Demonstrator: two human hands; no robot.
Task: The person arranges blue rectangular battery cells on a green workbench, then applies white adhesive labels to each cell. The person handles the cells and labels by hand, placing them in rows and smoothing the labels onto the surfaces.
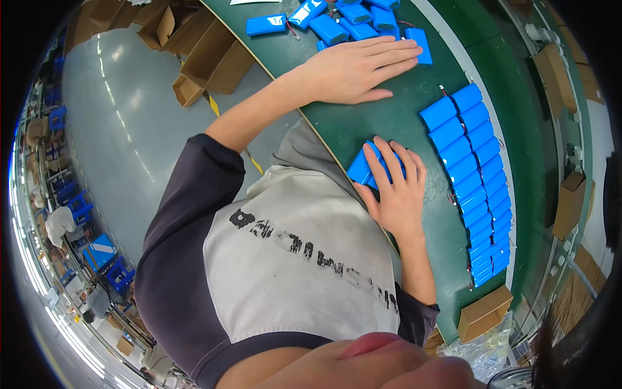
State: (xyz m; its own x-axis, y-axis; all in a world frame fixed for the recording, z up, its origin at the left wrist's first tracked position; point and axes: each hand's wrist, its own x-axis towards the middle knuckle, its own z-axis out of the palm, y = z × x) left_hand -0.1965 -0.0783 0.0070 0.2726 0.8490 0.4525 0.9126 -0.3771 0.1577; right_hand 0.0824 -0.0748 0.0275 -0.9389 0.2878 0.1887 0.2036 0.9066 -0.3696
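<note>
Blue pack [361,167] under the right hand [396,194] lies on the green desk [346,126], near the edge on the wearer's side; the right hand grasps it from above, fingers spread across its top and thumb along its side; how much of the pack the fingers cover cannot be told; the left hand [359,70] is released, palm down, fingers extended; its fingertips overlap a second blue pack [425,44], though whether they press on it cannot be told; beyond the left hand, a loose pile of blue packs [356,30] lies at mixed angles, some with thin leads showing; to the right of both hands, a block of blue packs [459,148] stands in two adjoining columns, leads along the sides; a cardboard carton [484,313] is at the block's lower end; opposite, open cardboard boxes [220,61] sit beside the desk, over a grey floor [136,123]
</note>
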